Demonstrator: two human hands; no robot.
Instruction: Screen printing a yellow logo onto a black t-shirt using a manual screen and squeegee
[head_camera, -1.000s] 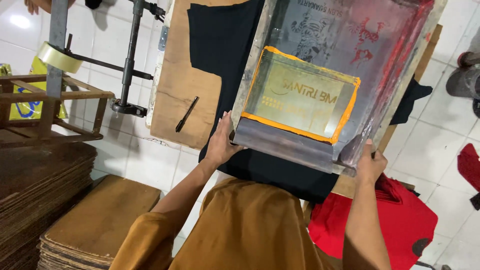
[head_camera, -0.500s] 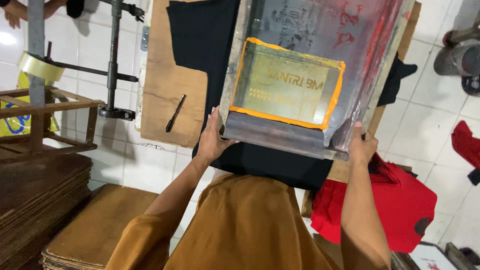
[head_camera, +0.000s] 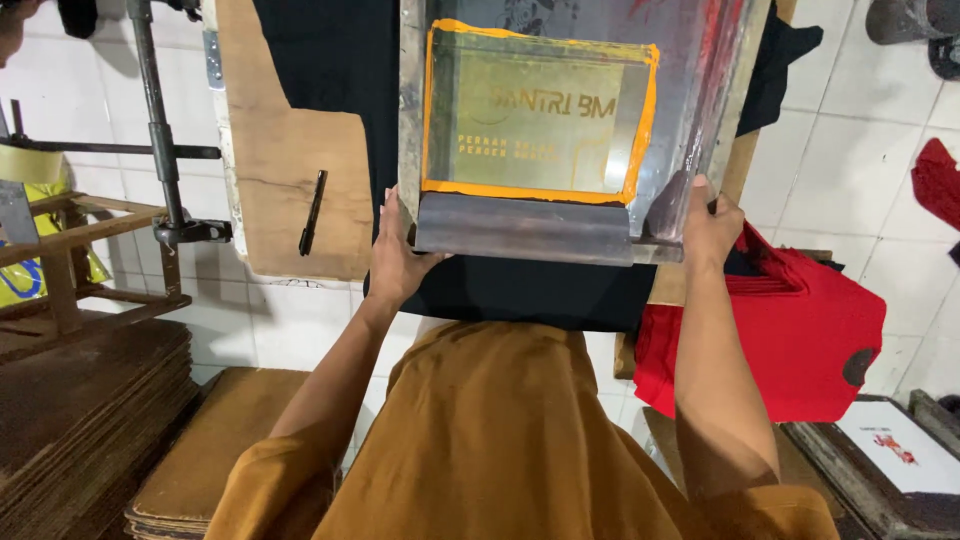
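Head view: both hands (left hand, right hand) grip the printing screen frame.

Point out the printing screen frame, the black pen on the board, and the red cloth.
Printing screen frame (head_camera: 520, 228), head view, near metal edge.
Black pen (head_camera: 313, 211), head view, mid-barrel.
Red cloth (head_camera: 780, 350), head view, middle of the pile.

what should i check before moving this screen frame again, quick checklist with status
1. Left hand on the near left corner of the screen frame: ok.
2. Right hand on the near right corner: ok.
3. Black fabric lies under the frame on the wooden board: ok; flatness under the mesh: cannot tell.
4. Black marker lies apart from the frame: ok.
5. Orange tape border unbroken on visible sides: ok.
6. Ink on the mesh: cannot tell.
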